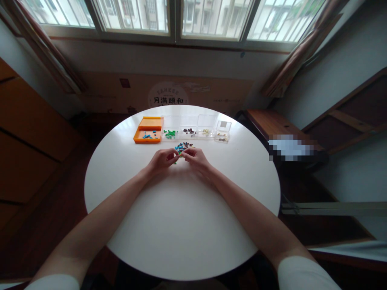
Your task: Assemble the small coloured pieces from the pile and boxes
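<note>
My left hand point(165, 158) and my right hand point(196, 158) meet above the white round table, both closed in a pinch. A tiny yellow-green building brick point(180, 154) shows between their fingertips; its exact shape is too small to make out. Just beyond the fingers lies a loose pile of small bricks point(185, 145), blue, dark brown and a few lighter ones. Some green bits point(175, 162) show below the left fingertips. The hands hide part of the pile.
Behind the pile stand an orange box point(147, 140) with blue bricks, a clear divided case point(177, 139) holding green bricks point(171, 133), brown bricks point(190, 131) and cream bricks point(206, 131), and a small clear box point(222, 139) at right. A wooden bench point(278, 121) stands beyond the table point(181, 225).
</note>
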Available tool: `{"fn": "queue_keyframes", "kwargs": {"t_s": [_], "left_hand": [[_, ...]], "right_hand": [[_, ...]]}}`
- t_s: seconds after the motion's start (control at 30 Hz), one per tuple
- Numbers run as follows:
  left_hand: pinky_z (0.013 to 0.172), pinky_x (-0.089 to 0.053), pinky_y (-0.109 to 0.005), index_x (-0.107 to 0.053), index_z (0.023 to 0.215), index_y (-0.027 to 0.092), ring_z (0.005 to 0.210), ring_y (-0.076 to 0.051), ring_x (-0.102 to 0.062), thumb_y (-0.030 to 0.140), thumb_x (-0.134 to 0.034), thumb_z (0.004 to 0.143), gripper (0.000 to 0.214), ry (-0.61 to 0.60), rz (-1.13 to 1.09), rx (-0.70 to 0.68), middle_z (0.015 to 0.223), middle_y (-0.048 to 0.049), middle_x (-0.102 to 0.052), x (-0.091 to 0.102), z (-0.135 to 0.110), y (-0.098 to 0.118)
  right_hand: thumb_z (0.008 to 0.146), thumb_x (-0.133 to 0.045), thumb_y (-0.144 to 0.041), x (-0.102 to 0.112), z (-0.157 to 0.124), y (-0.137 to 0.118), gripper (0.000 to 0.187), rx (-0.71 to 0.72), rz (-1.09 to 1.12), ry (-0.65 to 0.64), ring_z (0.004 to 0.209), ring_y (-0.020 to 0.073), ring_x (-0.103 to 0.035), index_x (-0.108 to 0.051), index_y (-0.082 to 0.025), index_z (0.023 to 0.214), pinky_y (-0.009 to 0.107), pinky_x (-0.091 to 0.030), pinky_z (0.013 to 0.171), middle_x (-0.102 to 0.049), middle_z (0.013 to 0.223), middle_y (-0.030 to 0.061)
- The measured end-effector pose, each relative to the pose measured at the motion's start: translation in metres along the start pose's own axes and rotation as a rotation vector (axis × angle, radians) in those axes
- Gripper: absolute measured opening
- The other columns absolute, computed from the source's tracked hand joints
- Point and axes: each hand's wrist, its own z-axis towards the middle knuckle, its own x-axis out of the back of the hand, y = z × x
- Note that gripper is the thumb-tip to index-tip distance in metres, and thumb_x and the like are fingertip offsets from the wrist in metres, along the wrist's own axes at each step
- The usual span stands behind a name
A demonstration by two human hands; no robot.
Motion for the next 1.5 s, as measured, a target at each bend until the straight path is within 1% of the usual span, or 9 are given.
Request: {"fn": "queue_keyframes", "kwargs": {"t_s": [0.77,1.1,1.5], "left_hand": [[0.05,-0.035,-0.016,-0.064,0.08,0.014,0.047,-0.006,-0.043,0.031,-0.056,0.084,0.019,-0.004,0.001,-0.005,0.054,0.0031,-0.054,0.0011,0.0,0.0023],[0.05,-0.034,-0.016,-0.063,0.08,0.014,0.047,-0.005,-0.042,0.032,-0.055,0.085,0.02,0.002,0.0,-0.008,0.054,0.0033,-0.052,0.0007,-0.0002,0.0015],[0.05,-0.034,-0.016,-0.063,0.08,0.014,0.048,-0.005,-0.041,0.032,-0.055,0.085,0.02,-0.001,0.004,-0.003,0.054,0.0033,-0.053,-0.0005,-0.0003,-0.0009]], "right_hand": [[0.065,-0.069,-0.041,0.0001,0.0002,0.0007,0.03,-0.01,0.003,-0.005,0.054,0.0082,-0.05,-0.067,-0.012,0.072,0.022,-0.038,0.053,-0.06,0.06,0.0004],[0.066,-0.069,-0.042,0.0005,0.0001,0.001,0.031,-0.004,-0.023,-0.008,0.054,0.0083,-0.05,-0.067,-0.012,0.073,0.022,-0.039,0.053,-0.06,0.06,0.0006],[0.065,-0.07,-0.042,-0.0004,-0.0002,0.0002,0.031,-0.016,0.002,0.001,0.054,0.008,-0.049,-0.067,-0.012,0.072,0.022,-0.039,0.053,-0.06,0.059,0.0001]]}}
